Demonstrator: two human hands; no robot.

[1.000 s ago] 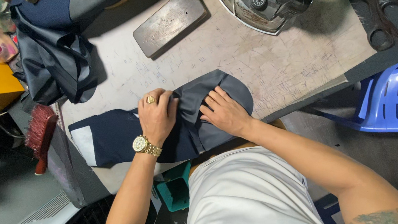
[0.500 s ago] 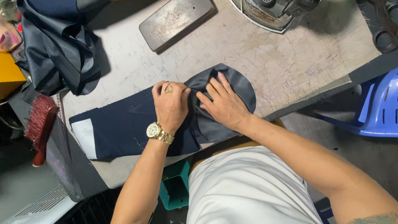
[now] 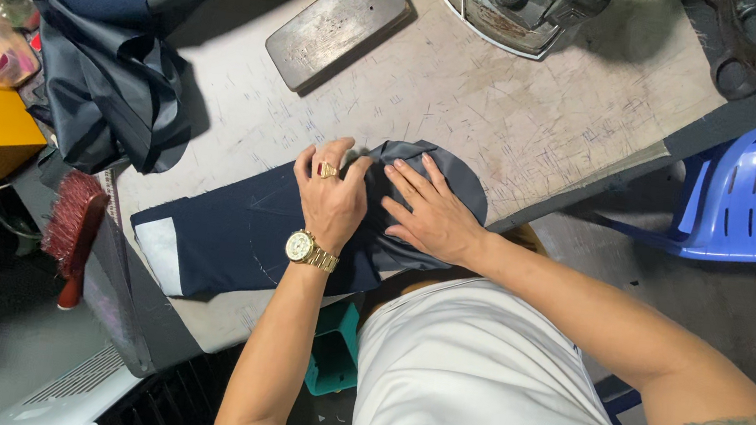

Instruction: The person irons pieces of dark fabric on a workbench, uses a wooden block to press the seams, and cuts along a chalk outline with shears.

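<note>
Both hands lay flat, clasping nothing: left hand and right hand pressed the navy fabric piece on the table, its rounded end half folded, the rest unshaped.

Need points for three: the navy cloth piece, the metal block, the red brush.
navy cloth piece point(image 3: 231, 233), head view, flat part left of the hands.
metal block point(image 3: 338, 25), head view, middle of top face.
red brush point(image 3: 72, 221), head view, bristles.
</note>
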